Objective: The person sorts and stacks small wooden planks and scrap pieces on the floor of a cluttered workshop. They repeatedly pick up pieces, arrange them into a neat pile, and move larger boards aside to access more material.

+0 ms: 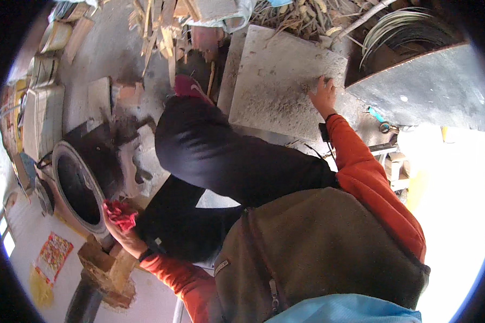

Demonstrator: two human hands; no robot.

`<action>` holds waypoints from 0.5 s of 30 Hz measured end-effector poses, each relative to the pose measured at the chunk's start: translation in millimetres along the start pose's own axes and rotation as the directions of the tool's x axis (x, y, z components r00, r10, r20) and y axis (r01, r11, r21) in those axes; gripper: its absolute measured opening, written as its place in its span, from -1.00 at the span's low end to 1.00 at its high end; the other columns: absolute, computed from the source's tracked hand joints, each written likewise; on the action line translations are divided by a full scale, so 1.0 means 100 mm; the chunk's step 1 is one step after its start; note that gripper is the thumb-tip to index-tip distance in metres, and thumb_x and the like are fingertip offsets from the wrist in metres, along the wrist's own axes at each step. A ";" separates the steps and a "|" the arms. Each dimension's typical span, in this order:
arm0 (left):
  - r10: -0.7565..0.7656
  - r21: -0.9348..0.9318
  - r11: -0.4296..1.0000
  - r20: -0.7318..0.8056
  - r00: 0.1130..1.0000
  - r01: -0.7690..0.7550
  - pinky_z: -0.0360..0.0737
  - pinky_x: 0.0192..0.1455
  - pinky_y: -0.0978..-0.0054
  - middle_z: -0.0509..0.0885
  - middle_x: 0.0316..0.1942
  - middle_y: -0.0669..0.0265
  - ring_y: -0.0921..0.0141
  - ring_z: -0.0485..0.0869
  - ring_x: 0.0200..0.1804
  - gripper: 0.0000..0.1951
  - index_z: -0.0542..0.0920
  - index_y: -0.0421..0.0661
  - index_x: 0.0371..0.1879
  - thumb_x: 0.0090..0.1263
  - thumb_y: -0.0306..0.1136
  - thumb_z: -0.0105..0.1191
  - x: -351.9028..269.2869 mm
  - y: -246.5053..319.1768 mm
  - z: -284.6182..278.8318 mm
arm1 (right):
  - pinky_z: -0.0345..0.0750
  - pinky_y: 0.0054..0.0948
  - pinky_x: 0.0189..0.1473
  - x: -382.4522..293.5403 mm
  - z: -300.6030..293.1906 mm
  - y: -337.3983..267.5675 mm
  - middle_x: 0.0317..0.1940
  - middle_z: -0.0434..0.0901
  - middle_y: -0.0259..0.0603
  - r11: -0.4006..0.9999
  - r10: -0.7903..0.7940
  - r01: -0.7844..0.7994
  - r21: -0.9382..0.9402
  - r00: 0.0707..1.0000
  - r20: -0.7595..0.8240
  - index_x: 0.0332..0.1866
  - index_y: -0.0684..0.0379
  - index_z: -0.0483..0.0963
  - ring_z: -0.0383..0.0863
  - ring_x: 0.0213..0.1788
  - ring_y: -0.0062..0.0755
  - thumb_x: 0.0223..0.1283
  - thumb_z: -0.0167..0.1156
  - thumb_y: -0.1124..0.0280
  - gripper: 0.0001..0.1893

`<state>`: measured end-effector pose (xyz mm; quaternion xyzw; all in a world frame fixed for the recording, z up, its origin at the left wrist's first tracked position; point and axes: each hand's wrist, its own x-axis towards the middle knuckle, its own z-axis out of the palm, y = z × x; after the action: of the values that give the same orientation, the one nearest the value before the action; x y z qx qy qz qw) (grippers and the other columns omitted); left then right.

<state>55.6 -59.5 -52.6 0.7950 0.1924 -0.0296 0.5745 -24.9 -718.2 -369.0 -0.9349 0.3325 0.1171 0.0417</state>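
My left hand [123,238], at the lower left, holds a crumpled red cloth [121,214] beside the rim of a large round metal pot [60,161]. The pot is dark inside and stands at a dark, sooty stove [99,141]. My right hand [323,96] is at the upper right, fingers spread, over a rough grey slab [283,80]. Nothing shows in it; whether it touches the slab is unclear. My bent leg in dark trousers lies between the hands.
Split wood [167,34] and brushwood [295,18] lie beyond the slab. A wire coil [388,28] and a dark panel [428,89] are at the upper right. A lidded container [44,121] stands behind the pot. A brick-and-clay piece with a pipe [83,298] is at the lower left.
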 end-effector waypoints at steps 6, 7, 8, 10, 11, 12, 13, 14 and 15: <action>-0.084 -0.272 0.960 -0.030 0.996 0.073 0.61 -0.40 0.38 0.64 -0.16 0.36 0.40 0.66 -0.26 -0.52 0.44 -0.03 0.27 0.51 -0.01 -0.01 0.23 0.87 0.50 | 0.30 0.00 0.35 -0.46 0.04 0.01 0.44 0.09 0.26 0.980 0.100 -0.103 0.172 0.995 0.029 0.50 0.08 0.05 0.25 0.39 0.25 0.04 0.39 0.07 -0.06; -0.084 -0.413 0.903 0.096 0.992 0.116 0.63 -0.42 0.33 0.65 -0.14 0.36 0.37 0.68 -0.25 -0.55 0.46 0.04 0.26 0.51 0.00 -0.02 0.35 1.02 0.58 | 0.30 -0.01 0.35 -0.59 0.09 -0.02 0.45 0.08 0.25 0.976 0.161 -0.170 0.136 0.984 0.072 0.50 0.08 0.05 0.25 0.39 0.26 0.03 0.40 0.06 -0.04; -0.130 -0.459 0.875 0.084 0.988 0.155 0.65 -0.43 0.27 0.67 -0.12 0.36 0.34 0.69 -0.23 -0.57 0.48 0.10 0.25 0.51 0.02 -0.03 0.46 1.16 0.65 | 0.31 0.01 0.35 -0.71 0.15 -0.06 0.45 0.03 0.32 0.982 0.108 -0.133 0.132 0.979 0.175 0.51 0.12 0.02 0.26 0.38 0.27 0.00 0.42 0.01 0.01; -0.042 -0.669 0.731 0.155 0.987 0.136 0.73 -0.34 0.15 0.71 -0.26 0.40 0.34 0.72 -0.34 -0.70 0.59 0.03 0.05 0.56 -0.11 -0.08 0.62 1.22 0.88 | 0.36 0.00 0.32 -0.91 0.27 -0.15 0.39 0.00 0.52 0.994 0.026 -0.056 0.090 0.951 0.309 0.51 0.26 -0.05 0.29 0.36 0.33 -0.07 0.44 -0.07 0.13; -0.078 -0.657 0.738 0.141 0.987 0.152 0.71 -0.32 0.20 0.70 -0.27 0.40 0.35 0.71 -0.33 -0.70 0.58 0.02 0.06 0.56 -0.11 -0.08 0.67 1.21 0.97 | 0.42 -0.02 0.28 -0.97 0.32 -0.21 0.34 0.02 0.65 0.999 -0.014 -0.002 0.040 0.920 0.391 0.50 0.35 -0.11 0.31 0.34 0.37 -0.11 0.45 -0.11 0.20; -0.079 -0.626 0.763 0.158 0.984 0.162 0.70 -0.30 0.26 0.69 -0.28 0.40 0.37 0.71 -0.32 -0.70 0.58 0.00 0.07 0.56 -0.11 -0.07 0.72 1.21 1.03 | 0.43 -0.05 0.27 -0.96 0.33 -0.23 0.33 0.00 0.68 0.999 -0.045 0.038 0.027 0.939 0.342 0.50 0.37 -0.13 0.33 0.33 0.39 -0.13 0.45 -0.15 0.24; -0.155 -0.571 0.796 0.125 0.980 0.199 0.68 -0.27 0.31 0.69 -0.29 0.40 0.38 0.70 -0.31 -0.69 0.57 -0.01 0.08 0.56 -0.12 -0.07 0.74 1.17 1.07 | 0.44 -0.07 0.27 -0.97 0.34 -0.27 0.33 -0.02 0.71 0.998 -0.050 0.056 -0.005 0.926 0.374 0.50 0.38 -0.16 0.35 0.31 0.41 -0.15 0.44 -0.19 0.28; -0.155 -0.521 0.835 0.086 0.984 0.177 0.64 -0.30 0.35 0.67 -0.29 0.39 0.38 0.69 -0.31 -0.68 0.55 -0.01 0.11 0.54 -0.12 -0.04 0.73 1.13 1.09 | 0.45 -0.09 0.26 -0.96 0.34 -0.28 0.32 -0.04 0.74 0.997 -0.055 0.071 -0.034 0.939 0.339 0.50 0.40 -0.18 0.37 0.29 0.42 -0.17 0.44 -0.23 0.31; -0.191 -0.540 0.818 0.074 0.979 0.200 0.64 -0.24 0.37 0.66 -0.21 0.38 0.38 0.68 -0.28 -0.66 0.53 -0.01 0.16 0.52 -0.14 -0.03 0.76 1.10 1.07 | 0.46 -0.10 0.25 -0.94 0.33 -0.31 0.32 -0.04 0.74 0.995 -0.047 0.077 -0.058 0.910 0.411 0.50 0.40 -0.19 0.40 0.26 0.43 -0.17 0.42 -0.25 0.32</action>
<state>181.7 -167.3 -9.9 0.5747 0.2687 -0.0391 0.7720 -82.3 -631.8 -377.8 -0.9007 0.2820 0.3208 0.0797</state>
